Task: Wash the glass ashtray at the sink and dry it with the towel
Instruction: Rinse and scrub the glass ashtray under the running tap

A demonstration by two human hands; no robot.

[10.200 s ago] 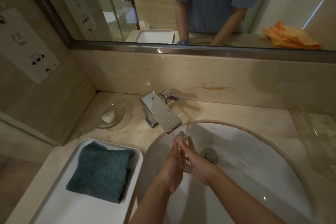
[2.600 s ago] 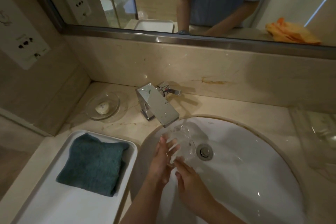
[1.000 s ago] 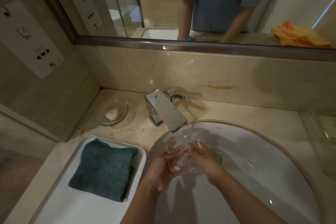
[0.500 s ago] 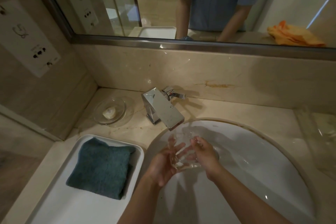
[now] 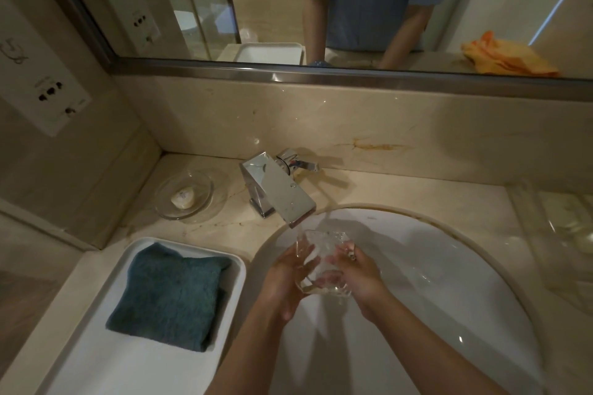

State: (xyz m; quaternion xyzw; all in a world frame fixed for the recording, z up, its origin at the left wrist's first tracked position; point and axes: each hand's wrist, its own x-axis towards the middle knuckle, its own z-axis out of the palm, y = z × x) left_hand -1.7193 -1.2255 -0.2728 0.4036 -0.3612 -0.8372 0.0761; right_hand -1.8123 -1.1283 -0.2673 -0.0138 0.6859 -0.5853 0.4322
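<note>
Glass ashtray over sink, now tipped more upright, top edge under faucet spout, in stream. Left hand cups left side; right hand grips right side, as half second ago. Towel unmoved in tray, near left.

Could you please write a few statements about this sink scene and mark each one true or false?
1. Both hands, left hand and right hand, hold the glass ashtray under the faucet. True.
2. The teal towel is draped over the faucet. False: it lies folded in the white tray.
3. The soap dish is empty. False: a bar of soap sits in it.
4. The ashtray is above the sink basin. True.
</note>
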